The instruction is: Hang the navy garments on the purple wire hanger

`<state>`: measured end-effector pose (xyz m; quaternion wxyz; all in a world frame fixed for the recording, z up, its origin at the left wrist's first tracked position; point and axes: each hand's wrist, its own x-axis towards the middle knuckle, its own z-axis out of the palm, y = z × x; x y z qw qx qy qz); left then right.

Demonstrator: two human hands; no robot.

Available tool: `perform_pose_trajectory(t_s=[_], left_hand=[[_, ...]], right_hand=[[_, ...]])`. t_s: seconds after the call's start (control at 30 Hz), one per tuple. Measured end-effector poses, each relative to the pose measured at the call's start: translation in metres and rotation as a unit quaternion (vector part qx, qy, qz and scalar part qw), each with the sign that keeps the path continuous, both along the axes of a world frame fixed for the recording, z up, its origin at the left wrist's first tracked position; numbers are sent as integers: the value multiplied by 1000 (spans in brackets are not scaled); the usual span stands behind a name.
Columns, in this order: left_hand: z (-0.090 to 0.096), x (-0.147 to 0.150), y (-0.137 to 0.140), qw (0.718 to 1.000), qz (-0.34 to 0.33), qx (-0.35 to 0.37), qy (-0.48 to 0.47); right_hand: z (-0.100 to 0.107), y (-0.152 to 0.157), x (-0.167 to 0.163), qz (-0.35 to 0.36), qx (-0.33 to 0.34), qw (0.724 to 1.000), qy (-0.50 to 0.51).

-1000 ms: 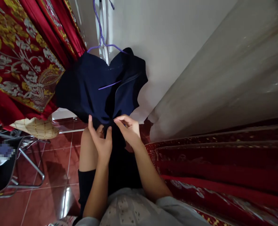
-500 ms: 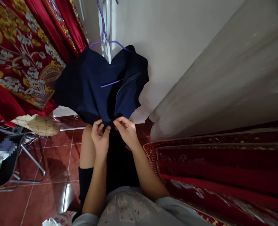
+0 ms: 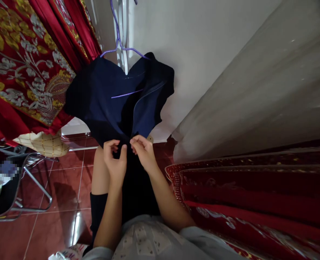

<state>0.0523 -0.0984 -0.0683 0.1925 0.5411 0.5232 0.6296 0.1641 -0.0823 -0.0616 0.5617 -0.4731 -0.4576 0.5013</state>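
At ten o'clock, red embroidered cloth (image 3: 21,65) is hanging. The left hand (image 3: 115,160) is curling its fingers, thumb apart, by a dark blue garment's (image 3: 115,85) lower part; its grip cannot be told. The garment is hanging from a purple hanger (image 3: 118,40), toward twelve o'clock. The right hand (image 3: 144,151) is pinching the garment's edge.

1 camera, worn on the head, looks forward and steeply down from above the shirt (image 3: 146,238), with the hands (image 3: 115,164) near, a little below mid-view, and the tiled floor (image 3: 35,238) at lower left.
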Motion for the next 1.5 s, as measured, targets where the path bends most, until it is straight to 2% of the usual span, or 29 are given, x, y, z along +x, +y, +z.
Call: perform_pose_trajectory(t_s=[0.17, 0.27, 0.33, 0.4, 0.47, 0.5, 0.6, 0.67, 0.73, 0.83, 0.9, 1.03, 1.13, 1.2, 1.3, 1.33, 1.37, 1.43, 1.5], left_hand=[[-6, 2, 6, 990, -126, -58, -7], [-5, -3, 7, 980, -182, -73, 25], [-3, -6, 8, 982, -171, -78, 32], [-3, -6, 9, 987, -140, -76, 31], [-4, -5, 12, 989, -120, -69, 48], [-5, -3, 14, 989, -118, -66, 62], [-3, 8, 25, 985, -128, -55, 102], [2, 17, 33, 977, -150, -46, 143], [9, 24, 41, 956, -168, -66, 232], [23, 24, 53, 890, -176, -154, 392], [31, 18, 61, 859, -166, -192, 445], [39, 5, 70, 846, -144, -198, 473], [50, 0, 73, 837, -159, -196, 485], [67, -5, 77, 860, -169, -145, 458], [109, -13, 86, 929, -143, 26, 340], [125, -15, 90, 942, -123, 86, 300], [141, -16, 94, 946, -104, 142, 273], [168, -17, 104, 927, -88, 227, 286], [186, -16, 114, 896, -105, 245, 355]], right_hand=[[9, 0, -2, 53, -8, 998, 21], [10, -5, 0, 86, -16, 996, 23], [13, -2, 3, 110, -39, 992, 53], [25, 15, 8, 149, -69, 982, 96], [51, 45, 15, 180, -77, 973, 122], [69, 63, 18, 180, -60, 974, 127], [134, 109, 23, 127, 9, 980, 151], [168, 121, 19, 79, 71, 979, 173], [186, 116, 12, 57, 113, 980, 155], [185, 97, 8, 26, 135, 985, 108], [179, 89, 10, 16, 137, 986, 92], [179, 93, 14, 34, 164, 981, 96], [178, 97, 11, 41, 178, 977, 110], [173, 95, 9, 34, 180, 975, 124], [163, 89, 9, 23, 173, 976, 128], [161, 86, 9, 25, 171, 977, 122], [160, 84, 9, 26, 169, 979, 113], [159, 81, 10, 31, 173, 981, 84], [159, 82, 11, 23, 175, 982, 61]])
